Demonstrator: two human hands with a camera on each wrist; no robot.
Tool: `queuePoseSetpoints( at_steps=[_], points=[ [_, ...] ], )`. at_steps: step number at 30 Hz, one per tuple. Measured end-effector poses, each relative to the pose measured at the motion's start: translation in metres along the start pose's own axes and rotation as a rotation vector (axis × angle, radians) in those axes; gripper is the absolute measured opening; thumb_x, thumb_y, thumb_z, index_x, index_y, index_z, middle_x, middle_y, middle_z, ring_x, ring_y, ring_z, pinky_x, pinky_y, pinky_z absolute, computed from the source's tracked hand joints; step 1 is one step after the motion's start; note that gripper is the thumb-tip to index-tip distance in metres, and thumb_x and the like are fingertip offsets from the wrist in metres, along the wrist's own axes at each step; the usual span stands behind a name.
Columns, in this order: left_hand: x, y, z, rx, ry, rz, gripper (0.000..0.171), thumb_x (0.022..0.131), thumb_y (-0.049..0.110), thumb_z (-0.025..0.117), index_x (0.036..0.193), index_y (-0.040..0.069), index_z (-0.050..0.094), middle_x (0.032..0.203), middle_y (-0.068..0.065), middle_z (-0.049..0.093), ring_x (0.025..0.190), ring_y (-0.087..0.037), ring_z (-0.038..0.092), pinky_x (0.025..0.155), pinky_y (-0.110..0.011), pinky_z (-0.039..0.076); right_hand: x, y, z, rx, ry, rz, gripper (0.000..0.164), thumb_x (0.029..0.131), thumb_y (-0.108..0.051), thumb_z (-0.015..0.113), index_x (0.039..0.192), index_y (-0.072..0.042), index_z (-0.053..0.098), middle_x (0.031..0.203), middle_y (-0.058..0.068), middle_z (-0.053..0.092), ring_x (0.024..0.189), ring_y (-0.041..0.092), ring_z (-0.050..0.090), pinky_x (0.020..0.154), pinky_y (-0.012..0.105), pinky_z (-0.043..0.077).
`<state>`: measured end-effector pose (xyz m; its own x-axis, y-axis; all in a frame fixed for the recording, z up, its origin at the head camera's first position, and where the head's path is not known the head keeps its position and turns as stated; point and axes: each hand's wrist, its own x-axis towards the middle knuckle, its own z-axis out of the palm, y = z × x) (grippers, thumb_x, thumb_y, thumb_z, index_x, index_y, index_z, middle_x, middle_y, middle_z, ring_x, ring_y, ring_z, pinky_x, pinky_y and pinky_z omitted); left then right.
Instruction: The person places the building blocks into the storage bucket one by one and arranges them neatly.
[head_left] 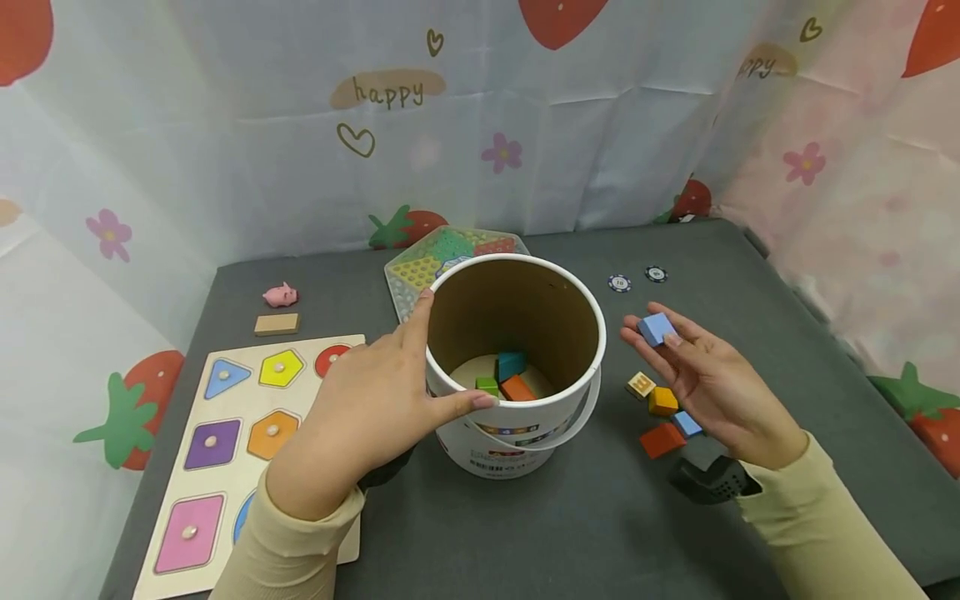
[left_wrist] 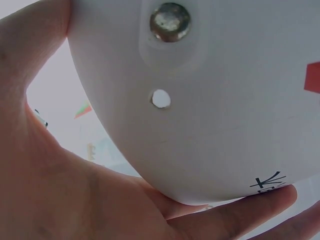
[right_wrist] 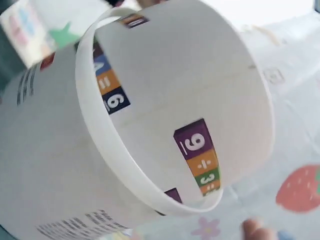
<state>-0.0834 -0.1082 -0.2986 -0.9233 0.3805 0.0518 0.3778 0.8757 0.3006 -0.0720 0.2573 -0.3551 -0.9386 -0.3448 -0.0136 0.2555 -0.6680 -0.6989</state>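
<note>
A white bucket (head_left: 510, 437) with a white handle (head_left: 585, 421) stands upright in the middle of the table. My left hand (head_left: 375, 400) rests on its left side, thumb along the front rim and straight fingers against the outer wall. Inside lie a teal block (head_left: 511, 365), an orange block (head_left: 517, 388) and a green block (head_left: 487, 385). To the bucket's right, my right hand (head_left: 705, 375) pinches a light blue block (head_left: 656, 329) between thumb and fingers, above the table. Below that hand lie a red block (head_left: 662, 440), a yellow block (head_left: 663, 402) and another blue block (head_left: 687, 423).
A wooden shape puzzle board (head_left: 187, 442) lies at left, partly under my left arm. Behind it are a wooden block (head_left: 277, 324) and a pink pig figure (head_left: 281, 294). A hexagonal game board (head_left: 420, 271) stands behind the bucket. Two chips (head_left: 619, 283) and a marked beige tile (head_left: 641, 385) lie at right.
</note>
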Motion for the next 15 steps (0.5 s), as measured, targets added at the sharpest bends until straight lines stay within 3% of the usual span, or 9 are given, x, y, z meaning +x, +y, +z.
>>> queuePoseSetpoints(
  at_steps=[3, 6, 11, 15],
  points=[
    [0.000, 0.000, 0.000, 0.000, 0.001, 0.000, 0.125, 0.063, 0.094, 0.035, 0.154, 0.013, 0.007, 0.141, -0.009, 0.048, 0.100, -0.030, 0.062, 0.074, -0.045, 0.049, 0.005, -0.002, 0.017, -0.327, 0.080, -0.093, 0.053, 0.102, -0.004, 0.040, 0.150, -0.005, 0.020, 0.134, 0.022, 0.049, 0.124, 0.026, 0.051, 0.100, 0.032, 0.037],
    [0.000, 0.000, 0.000, 0.004, 0.003, 0.005, 0.125, 0.063, 0.093, 0.035, 0.154, 0.012, 0.006, 0.140, -0.010, 0.048, 0.101, -0.029, 0.062, 0.073, -0.044, 0.049, 0.008, -0.005, 0.031, -0.522, 0.164, -0.170, 0.046, 0.099, -0.007, 0.050, 0.141, 0.000, 0.035, 0.116, 0.017, 0.057, 0.103, 0.023, 0.062, 0.090, 0.029, 0.047],
    [0.000, 0.000, 0.000, 0.007, -0.004, 0.002, 0.125, 0.063, 0.094, 0.034, 0.154, 0.012, 0.006, 0.140, -0.011, 0.049, 0.101, -0.030, 0.062, 0.074, -0.045, 0.049, 0.017, -0.008, 0.051, -0.724, 0.230, -0.259, 0.036, 0.091, -0.002, 0.063, 0.125, 0.001, 0.053, 0.102, 0.012, 0.058, 0.087, 0.022, 0.057, 0.078, 0.024, 0.051],
    [0.000, 0.000, -0.001, 0.009, -0.009, -0.002, 0.126, 0.062, 0.094, 0.034, 0.154, 0.013, 0.005, 0.140, -0.012, 0.049, 0.100, -0.030, 0.062, 0.074, -0.045, 0.049, 0.025, -0.009, 0.064, -0.931, 0.214, -0.308, 0.037, 0.083, -0.002, 0.073, 0.117, -0.002, 0.058, 0.095, 0.016, 0.054, 0.081, 0.025, 0.053, 0.068, 0.021, 0.050]
  ],
)
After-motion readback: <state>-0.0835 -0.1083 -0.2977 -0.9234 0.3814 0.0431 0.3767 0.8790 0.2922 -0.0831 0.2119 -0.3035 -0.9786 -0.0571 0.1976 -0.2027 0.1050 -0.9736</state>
